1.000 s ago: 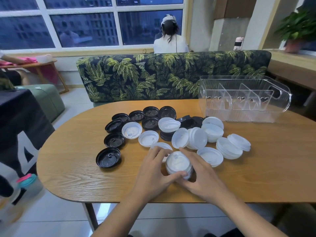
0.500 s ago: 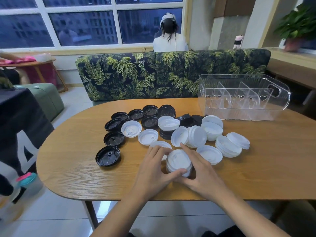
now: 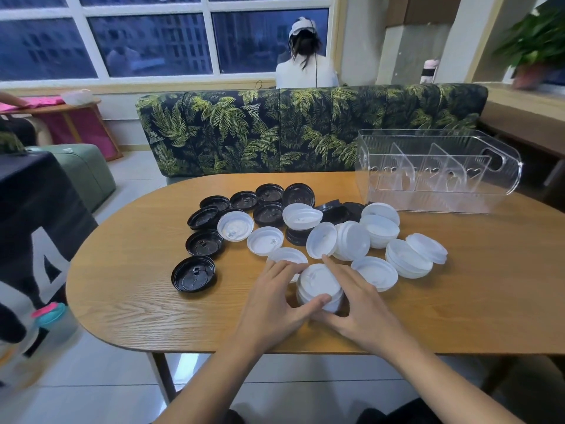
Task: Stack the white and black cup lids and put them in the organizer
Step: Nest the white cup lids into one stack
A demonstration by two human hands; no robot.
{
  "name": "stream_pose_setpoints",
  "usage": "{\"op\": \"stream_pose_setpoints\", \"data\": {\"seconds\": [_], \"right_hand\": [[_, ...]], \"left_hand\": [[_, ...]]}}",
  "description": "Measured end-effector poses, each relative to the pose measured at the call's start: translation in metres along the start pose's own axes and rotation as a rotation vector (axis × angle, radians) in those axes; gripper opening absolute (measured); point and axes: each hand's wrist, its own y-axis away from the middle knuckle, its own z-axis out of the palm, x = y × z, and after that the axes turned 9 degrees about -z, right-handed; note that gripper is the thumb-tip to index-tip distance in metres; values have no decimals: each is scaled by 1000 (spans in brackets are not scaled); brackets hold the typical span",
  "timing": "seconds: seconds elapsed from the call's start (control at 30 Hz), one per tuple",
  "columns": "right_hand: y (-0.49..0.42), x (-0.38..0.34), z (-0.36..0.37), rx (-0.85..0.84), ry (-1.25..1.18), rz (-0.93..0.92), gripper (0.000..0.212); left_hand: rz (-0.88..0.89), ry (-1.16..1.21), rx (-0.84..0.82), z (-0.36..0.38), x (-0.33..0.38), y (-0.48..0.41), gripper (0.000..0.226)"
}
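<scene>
White lid stack [image 3: 319, 281] gripped between left hand [image 3: 272, 307], right hand [image 3: 363, 310].

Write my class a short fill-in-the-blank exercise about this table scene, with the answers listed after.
The lid stack held between the left hand and right hand is ____ in colour.
The clear organizer stands on the table, at its far ____ side.
The black lid nearest the front edge lies ____ of both hands.
Answers: white; right; left.
</scene>
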Motion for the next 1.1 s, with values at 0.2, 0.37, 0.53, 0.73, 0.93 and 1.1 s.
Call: {"op": "stream_pose_setpoints", "data": {"seconds": [0.2,0.37,0.53,0.73,0.93,1.1], "right_hand": [[0,-1,-1,-35,21,-9,98],[1,-3,-2,-58,41,-14,98],[1,-5,-3,-35,40,-24,99],[1,-3,1,41,18,-33,92],[1,-4,0,63,19,-4,94],[1,-6,-3,40,32,12,90]], "left_hand": [[-18,33,-6,-1,-1,-2,67],[-16,36,3,-1,-2,-2,74],[-28,17,-12,0,-4,-3,78],[-93,86,99,1,-6,-3,45],[-163,-141,85,11,-15,-5,27],[-124,-144,111,10,-16,-5,3]]}}
